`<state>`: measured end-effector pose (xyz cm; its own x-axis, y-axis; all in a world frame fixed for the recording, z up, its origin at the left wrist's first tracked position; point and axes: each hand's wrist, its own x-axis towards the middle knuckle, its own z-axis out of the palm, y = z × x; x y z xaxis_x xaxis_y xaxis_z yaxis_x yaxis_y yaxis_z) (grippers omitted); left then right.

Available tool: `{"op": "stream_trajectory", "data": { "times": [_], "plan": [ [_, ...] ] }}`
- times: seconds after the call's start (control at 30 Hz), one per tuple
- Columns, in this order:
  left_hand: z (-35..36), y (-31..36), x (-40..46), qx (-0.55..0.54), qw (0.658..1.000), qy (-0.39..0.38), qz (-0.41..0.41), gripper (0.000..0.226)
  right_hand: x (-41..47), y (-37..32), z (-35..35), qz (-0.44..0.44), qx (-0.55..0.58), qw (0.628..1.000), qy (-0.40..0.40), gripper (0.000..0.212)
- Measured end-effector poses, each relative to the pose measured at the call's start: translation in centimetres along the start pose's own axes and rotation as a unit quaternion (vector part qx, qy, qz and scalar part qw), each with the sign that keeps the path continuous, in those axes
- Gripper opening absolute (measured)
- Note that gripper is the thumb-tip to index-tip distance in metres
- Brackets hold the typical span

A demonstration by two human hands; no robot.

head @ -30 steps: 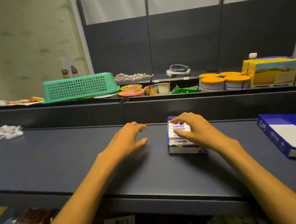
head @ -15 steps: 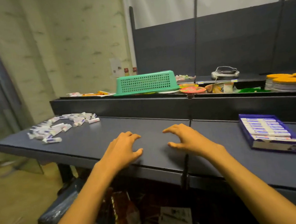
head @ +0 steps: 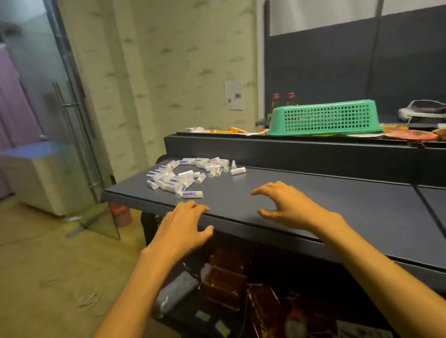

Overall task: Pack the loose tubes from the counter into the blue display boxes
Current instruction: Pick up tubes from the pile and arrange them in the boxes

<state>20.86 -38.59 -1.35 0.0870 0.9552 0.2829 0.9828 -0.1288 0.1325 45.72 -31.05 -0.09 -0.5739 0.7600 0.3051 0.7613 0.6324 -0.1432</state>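
Observation:
A scattered pile of several small white tubes (head: 188, 174) with purple print lies at the far left end of the dark counter (head: 363, 207). My left hand (head: 184, 227) hovers over the counter's front edge, fingers loosely spread, holding nothing. My right hand (head: 286, 206) is a little to its right above the counter, fingers spread and slightly bent, also empty. The nearest tube (head: 192, 194) lies just beyond my left fingertips. No blue display box is in view.
An upturned green basket (head: 323, 120) sits on the raised back shelf with snack packets (head: 410, 134) and a white headset (head: 425, 111). Packaged goods (head: 230, 278) fill the space under the counter. A glass door (head: 75, 131) and white cabinet (head: 44, 175) stand left.
The view has swung left: the filled blue box and the empty one have left the frame, the tube pile has come closer. My right hand let go of the box; both hands moved left.

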Motion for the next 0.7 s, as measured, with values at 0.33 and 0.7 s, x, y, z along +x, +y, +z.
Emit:
{"op": "stream_trajectory", "data": {
  "times": [0.33, 0.7],
  "plan": [
    [1.0, -9.7, 5.3, -0.005, 1.000, -0.005, -0.025, 0.055, 10.4, -2.1, 4.3, -0.005, 0.010, 1.000, -0.001, 0.048],
    [3.6, -11.7, 16.7, -0.030, 0.992, -0.094, 0.079, 0.034, 17.1, 2.2, 5.6, 0.059, 0.050, 0.996, 0.046, 0.044]
  ]
}}
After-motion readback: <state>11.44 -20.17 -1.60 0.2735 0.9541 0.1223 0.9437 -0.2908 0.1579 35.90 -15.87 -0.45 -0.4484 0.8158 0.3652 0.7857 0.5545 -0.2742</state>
